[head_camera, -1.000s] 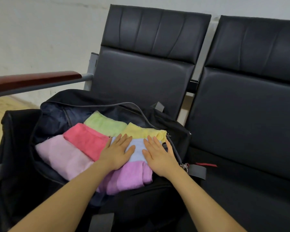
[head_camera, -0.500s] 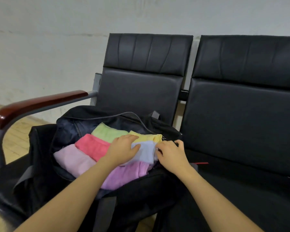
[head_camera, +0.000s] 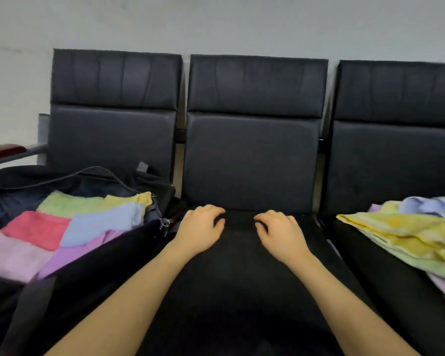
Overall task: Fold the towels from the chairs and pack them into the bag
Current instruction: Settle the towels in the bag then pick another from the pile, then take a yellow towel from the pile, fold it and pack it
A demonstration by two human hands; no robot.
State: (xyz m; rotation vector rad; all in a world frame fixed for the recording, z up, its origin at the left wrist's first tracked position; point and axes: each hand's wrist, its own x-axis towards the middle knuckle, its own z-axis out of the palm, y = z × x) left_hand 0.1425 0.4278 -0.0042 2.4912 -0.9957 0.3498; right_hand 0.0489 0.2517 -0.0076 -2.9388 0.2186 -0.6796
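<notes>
Now between towels: both hands, left hand (head_camera: 199, 231) and right hand (head_camera: 280, 233), rest on the middle seat (head_camera: 231, 291), fingers loosely curled, holding nothing. Folded towels (head_camera: 70, 227) fill the bag (head_camera: 100, 265). Unfolded pile (head_camera: 411, 232) on right chair; next reach goes there.
</notes>
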